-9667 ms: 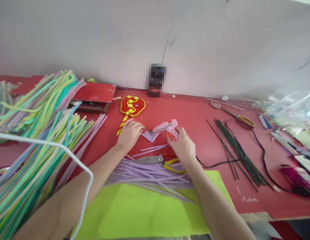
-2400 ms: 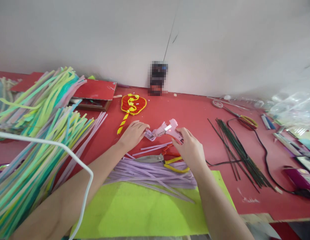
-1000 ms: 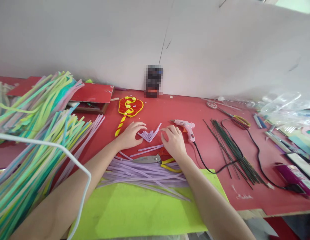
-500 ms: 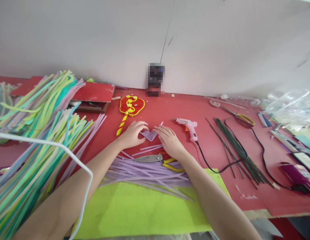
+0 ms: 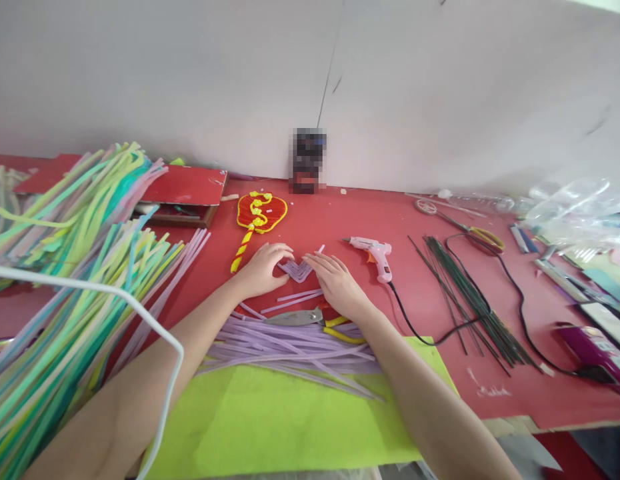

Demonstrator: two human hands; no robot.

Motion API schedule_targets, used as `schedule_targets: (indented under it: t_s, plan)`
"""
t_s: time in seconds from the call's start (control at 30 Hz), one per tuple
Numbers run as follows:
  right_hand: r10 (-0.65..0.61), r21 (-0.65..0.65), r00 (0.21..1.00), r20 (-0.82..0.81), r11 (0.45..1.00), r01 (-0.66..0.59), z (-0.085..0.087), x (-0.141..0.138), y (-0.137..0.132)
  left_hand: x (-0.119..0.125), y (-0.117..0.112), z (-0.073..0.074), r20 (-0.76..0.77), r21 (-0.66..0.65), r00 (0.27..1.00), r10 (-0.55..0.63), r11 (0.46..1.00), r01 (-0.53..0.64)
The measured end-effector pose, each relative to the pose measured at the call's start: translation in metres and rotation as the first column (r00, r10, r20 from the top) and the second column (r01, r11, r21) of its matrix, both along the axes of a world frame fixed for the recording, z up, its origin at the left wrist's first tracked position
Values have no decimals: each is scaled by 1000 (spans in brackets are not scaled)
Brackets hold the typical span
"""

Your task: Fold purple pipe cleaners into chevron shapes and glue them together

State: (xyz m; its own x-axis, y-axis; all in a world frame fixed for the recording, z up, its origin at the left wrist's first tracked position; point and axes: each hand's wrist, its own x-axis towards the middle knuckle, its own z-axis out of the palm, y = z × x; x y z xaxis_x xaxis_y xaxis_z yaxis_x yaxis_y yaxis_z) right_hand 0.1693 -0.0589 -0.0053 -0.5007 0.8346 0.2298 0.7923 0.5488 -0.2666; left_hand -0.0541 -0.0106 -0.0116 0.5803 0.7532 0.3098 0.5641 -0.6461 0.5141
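The purple V (image 5: 299, 273) lies on the red table (image 5: 390, 307), between the hands and far of the shears (image 5: 295, 318). The left hand (image 5: 263, 271) is half-curled, thumb and fingers apart around the V's left arm; the right hand (image 5: 339, 285) lays its fingers, bent only a little, along the right arm. I can't tell whether either one pinches (the right thumb is hidden). The V looks very light, fuzzy rather than slippery, bendable but likely to keep its shape, its joins perhaps the fragile part. Best held lightly by both arms near the point, without squashing the nap.
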Motion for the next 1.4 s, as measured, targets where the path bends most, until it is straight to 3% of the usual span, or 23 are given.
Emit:
schedule_targets:
  t_s: [0.17,0.33,0.63,0.9,1.0,1.17,1.27,1.4]
  plan:
    - [3,10,999,33,1000,-3,-1,0,-1,0,-1,1,27,19,1000,12,1000,-12]
    - [-16,15,999,39,1000,15,-4,0,0,2,-3,3,10,90,995,103,991,-104]
    - [-24,9,999,-26,1000,25,-1,-1,0,2,-7,11,-119,333,992,51,943,-8]
    - [-15,33,1000,-21,999,16,-3,-1,1,2,-2,7,-133,351,986,105,935,-52]
    - [-24,33,1000,-14,999,25,-3,-1,0,4,-5,25,-126,309,986,108,949,-65]
    - [-31,40,999,-30,999,32,-1,-2,-2,10,-38,62,-91,51,987,135,990,-131]
    - [-21,50,998,-53,998,24,-1,-2,-1,17,-56,56,-70,-65,980,188,979,-192]
    - [-42,31,995,-89,999,45,-1,-2,0,23,-55,25,94,-157,930,356,927,-339]
